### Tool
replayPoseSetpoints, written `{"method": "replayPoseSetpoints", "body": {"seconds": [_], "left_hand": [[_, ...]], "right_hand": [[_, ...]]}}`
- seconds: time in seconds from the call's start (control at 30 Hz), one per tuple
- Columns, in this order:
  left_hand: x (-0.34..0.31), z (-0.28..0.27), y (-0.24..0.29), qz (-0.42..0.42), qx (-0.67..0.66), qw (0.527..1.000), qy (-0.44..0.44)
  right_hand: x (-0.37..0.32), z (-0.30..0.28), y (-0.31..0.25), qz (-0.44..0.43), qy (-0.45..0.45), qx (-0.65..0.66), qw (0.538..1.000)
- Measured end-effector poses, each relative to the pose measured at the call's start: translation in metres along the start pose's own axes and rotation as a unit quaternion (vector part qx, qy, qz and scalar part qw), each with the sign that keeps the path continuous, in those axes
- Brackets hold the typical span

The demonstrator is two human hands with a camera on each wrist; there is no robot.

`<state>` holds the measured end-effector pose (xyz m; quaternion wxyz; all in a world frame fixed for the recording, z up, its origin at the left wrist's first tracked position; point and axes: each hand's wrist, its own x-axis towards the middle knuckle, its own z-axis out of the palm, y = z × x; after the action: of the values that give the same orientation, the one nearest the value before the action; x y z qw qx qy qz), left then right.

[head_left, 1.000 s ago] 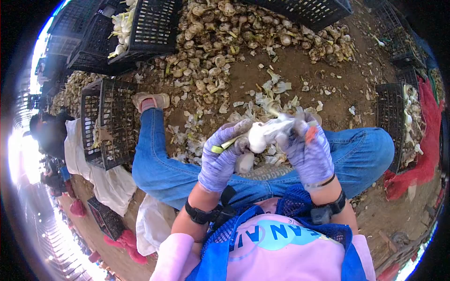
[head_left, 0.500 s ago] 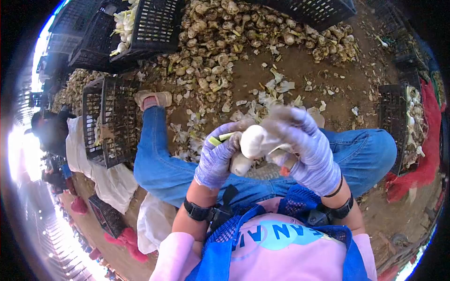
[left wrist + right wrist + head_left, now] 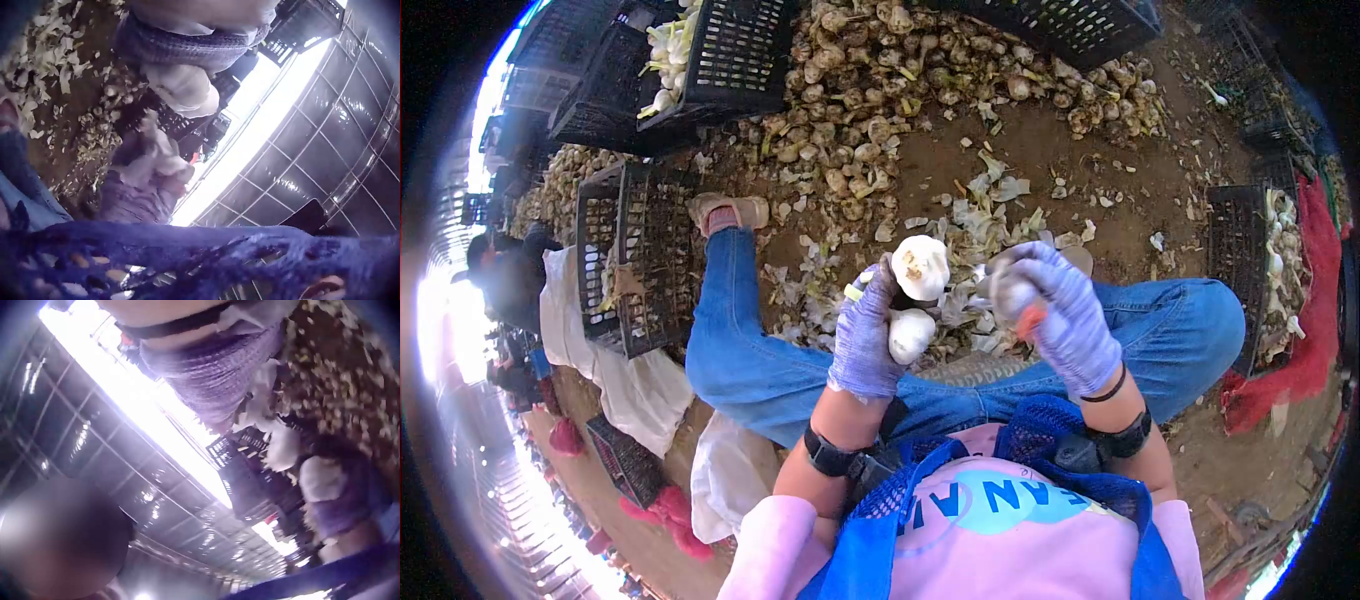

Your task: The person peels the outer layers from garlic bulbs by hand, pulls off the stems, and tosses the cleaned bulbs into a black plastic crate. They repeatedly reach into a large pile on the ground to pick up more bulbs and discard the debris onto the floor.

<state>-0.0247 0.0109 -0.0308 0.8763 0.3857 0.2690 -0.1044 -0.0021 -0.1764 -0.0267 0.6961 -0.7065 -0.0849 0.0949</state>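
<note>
My gloved left hand grips two white garlic bulbs; the upper bulb shows its root end, and the lower bulb lies by the palm. Cut green stems poke out between the fingers. To the right, apart from both bulbs, my gloved right hand has curled, blurred fingers around a small orange-red object, mostly hidden. In the right wrist view, pale skin-like scraps are beside the right hand. The left wrist view has a bulb under the left hand.
Loose garlic is heaped on the ground ahead, with peelings between the legs. Black crates stand at left, upper left and right. Red netting drapes beside the right crate.
The right hand has moved off the bulb it was touching. The upper bulb has turned, showing its root end, and its long stem and loose skin no longer show.
</note>
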Motion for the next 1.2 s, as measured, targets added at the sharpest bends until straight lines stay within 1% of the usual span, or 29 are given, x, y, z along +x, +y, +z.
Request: {"method": "replayPoseSetpoints", "body": {"seconds": [0.03,0.07,0.1,0.17,0.2,0.23,0.3,0.33,0.37,0.4,0.43,0.47,0.57,0.63,0.67,0.7,0.73,0.77,0.83,0.87,0.9,0.93,0.97,1.0,1.03,1.07,1.1,1.17,1.2], "left_hand": [[-0.001,-0.001,-0.001,0.003,0.016,1.000,-0.004],[0.002,-0.011,-0.006,0.021,0.076,0.997,-0.025],[0.001,-0.011,-0.006,0.021,0.075,0.997,-0.024],[0.003,-0.005,-0.005,0.089,0.162,0.982,-0.024],[0.008,-0.009,-0.006,0.045,0.090,0.995,-0.024],[0.012,-0.002,-0.001,0.045,0.134,0.990,-0.011],[0.046,-0.009,-0.010,0.028,-0.009,0.999,0.026],[0.060,0.001,-0.002,0.018,-0.013,0.999,-0.025],[0.071,0.029,0.017,0.012,-0.029,0.999,-0.006],[0.080,0.069,0.033,0.130,0.043,0.990,-0.035],[0.103,0.100,0.060,0.066,0.002,0.992,-0.106],[0.117,0.135,0.083,0.165,-0.004,0.962,-0.219],[0.152,0.218,0.151,0.207,-0.105,0.942,-0.241],[0.158,0.228,0.177,0.197,-0.022,0.959,-0.204],[0.157,0.223,0.179,0.192,-0.062,0.966,-0.161],[0.171,0.200,0.183,0.189,-0.048,0.971,-0.139],[0.189,0.158,0.178,0.335,0.118,0.928,-0.116],[0.204,0.111,0.171,0.457,0.286,0.837,-0.098],[0.203,0.033,0.155,0.433,0.506,0.745,-0.025],[0.199,0.006,0.143,0.304,0.378,0.873,0.051],[0.197,-0.020,0.128,0.162,0.225,0.952,0.126],[0.204,-0.051,0.110,0.129,0.278,0.931,0.200],[0.208,-0.079,0.095,0.070,0.366,0.904,0.211],[0.221,-0.118,0.074,0.104,0.486,0.851,0.171],[0.222,-0.123,0.057,0.063,0.550,0.818,0.152],[0.233,-0.137,0.036,0.047,0.575,0.801,0.158],[0.235,-0.134,0.023,0.090,0.696,0.694,0.160],[0.241,-0.116,-0.007,0.132,0.820,0.538,0.148],[0.248,-0.119,-0.013,0.125,0.820,0.540,0.143]], "right_hand": [[0.000,0.000,0.002,-0.095,-0.051,-0.216,0.970],[-0.002,0.007,0.000,-0.082,-0.036,-0.202,0.975],[-0.004,0.009,0.001,-0.082,-0.037,-0.202,0.975],[-0.006,0.012,0.006,0.004,-0.033,-0.165,0.986],[-0.008,0.014,0.015,0.004,-0.022,-0.096,0.995],[-0.008,0.012,0.018,-0.008,-0.024,-0.155,0.988],[-0.012,0.008,0.039,0.076,-0.053,-0.094,0.991],[-0.015,0.006,0.045,0.120,-0.056,-0.047,0.990],[-0.021,0.007,0.065,0.118,-0.034,-0.038,0.992],[-0.022,0.005,0.064,0.146,-0.035,-0.043,0.988],[-0.021,0.003,0.063,0.178,-0.038,-0.046,0.982],[-0.021,0.003,0.064,0.174,-0.038,-0.052,0.983],[-0.015,-0.002,0.067,0.180,-0.029,0.024,0.983],[-0.014,-0.004,0.070,0.170,-0.025,0.014,0.985],[-0.012,-0.005,0.071,0.195,-0.014,0.047,0.980],[-0.011,-0.007,0.076,0.160,-0.010,-0.073,0.984],[-0.009,-0.007,0.079,0.194,-0.007,-0.067,0.979],[-0.006,-0.007,0.080,0.225,-0.004,-0.062,0.972],[0.003,-0.006,0.077,0.252,-0.023,-0.078,0.964],[0.003,-0.006,0.086,0.282,-0.023,-0.048,0.958],[0.006,-0.006,0.090,0.290,-0.029,-0.045,0.956],[0.011,-0.005,0.092,0.305,-0.039,-0.038,0.951],[0.015,-0.005,0.092,0.322,-0.048,-0.032,0.945],[0.022,-0.003,0.086,0.358,-0.042,0.005,0.933],[0.024,-0.003,0.095,0.364,-0.043,0.005,0.930],[0.022,-0.002,0.106,0.331,-0.045,-0.031,0.942],[0.023,-0.004,0.114,0.295,-0.046,-0.067,0.952],[0.022,-0.005,0.126,0.309,-0.078,-0.063,0.946],[0.022,-0.001,0.129,0.306,-0.053,-0.064,0.949]]}}
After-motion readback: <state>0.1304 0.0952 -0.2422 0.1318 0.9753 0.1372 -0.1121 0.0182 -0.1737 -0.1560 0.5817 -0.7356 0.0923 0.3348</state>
